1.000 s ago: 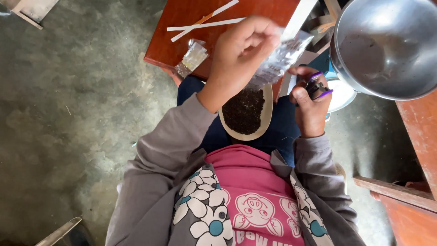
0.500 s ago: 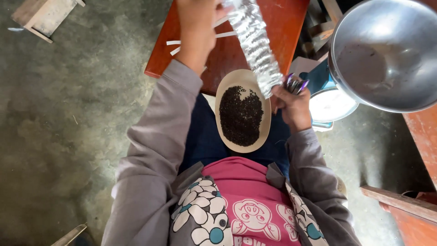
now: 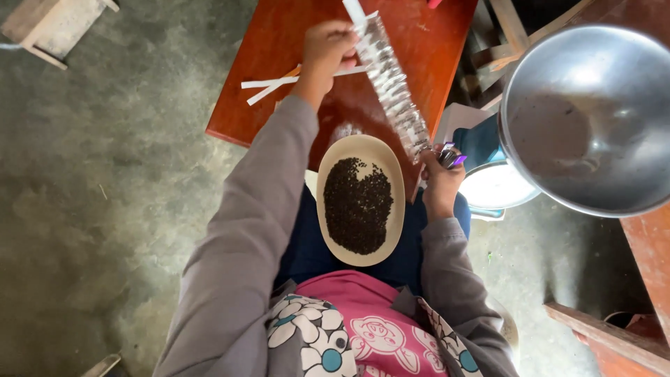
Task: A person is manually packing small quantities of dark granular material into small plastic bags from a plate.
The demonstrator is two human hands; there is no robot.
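A tan plate [image 3: 359,202] of dark grains rests on the lap. At three o'clock, the right hand [image 3: 440,185] grips the clear plastic strip's [image 3: 393,87] lower end; at twelve, over the red surface [image 3: 279,91], the left hand [image 3: 328,50] pinches its top.

We see a small red-brown wooden table [image 3: 279,84] standing on the grey concrete floor [image 3: 105,209]. On the table lie a few thin white strips [image 3: 269,84], crossing each other near its left edge.
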